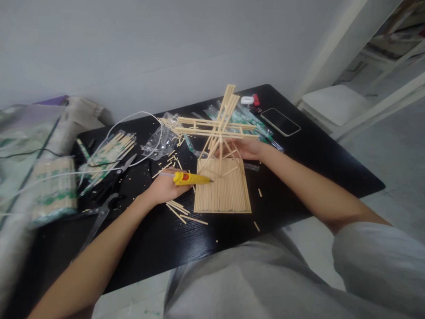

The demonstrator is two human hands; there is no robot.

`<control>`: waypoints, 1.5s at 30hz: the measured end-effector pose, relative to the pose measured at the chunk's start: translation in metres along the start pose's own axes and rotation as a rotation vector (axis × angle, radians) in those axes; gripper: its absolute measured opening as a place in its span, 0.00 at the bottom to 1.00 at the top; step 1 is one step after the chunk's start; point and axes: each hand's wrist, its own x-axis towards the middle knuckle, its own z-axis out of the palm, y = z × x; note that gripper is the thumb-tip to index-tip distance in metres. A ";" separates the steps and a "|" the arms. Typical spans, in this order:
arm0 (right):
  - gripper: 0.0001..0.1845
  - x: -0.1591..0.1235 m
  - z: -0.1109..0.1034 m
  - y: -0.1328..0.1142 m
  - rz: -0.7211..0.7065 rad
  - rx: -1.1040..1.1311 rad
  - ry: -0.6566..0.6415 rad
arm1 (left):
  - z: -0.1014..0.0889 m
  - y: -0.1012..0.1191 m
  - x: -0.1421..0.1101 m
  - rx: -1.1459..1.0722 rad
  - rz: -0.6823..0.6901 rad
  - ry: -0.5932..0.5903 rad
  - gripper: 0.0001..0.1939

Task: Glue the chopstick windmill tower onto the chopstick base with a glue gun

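Note:
My left hand (168, 186) is wrapped round a yellow hot glue gun (191, 178), its nozzle pointing right over a flat base of wooden sticks (223, 197). On the back part of that base stands a windmill model (218, 129) built from the same sticks, with crossed blades and slanting legs. My right hand (244, 149) is behind the model, around its upper legs near the blades. Its fingers are partly hidden by the sticks, but they appear to grip the frame.
Loose sticks (178, 207) and offcuts lie left of the base. Scissors (119, 172), wrapped chopstick bundles (54, 186) and a white cord (137, 114) are further left. Behind are plastic wrappers (252, 119), a phone (280, 122) and a white case (247, 100) on the black table (330, 175).

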 end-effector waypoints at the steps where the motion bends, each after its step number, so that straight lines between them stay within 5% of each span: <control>1: 0.31 0.000 0.000 0.000 0.001 -0.001 0.000 | 0.000 0.000 0.000 0.000 -0.003 -0.002 0.10; 36: 0.26 0.000 0.001 0.002 0.003 -0.017 0.055 | 0.000 0.002 0.001 -0.005 -0.003 0.004 0.11; 45: 0.31 0.000 0.001 0.001 0.001 -0.045 0.042 | 0.000 0.002 0.001 0.007 -0.041 -0.025 0.12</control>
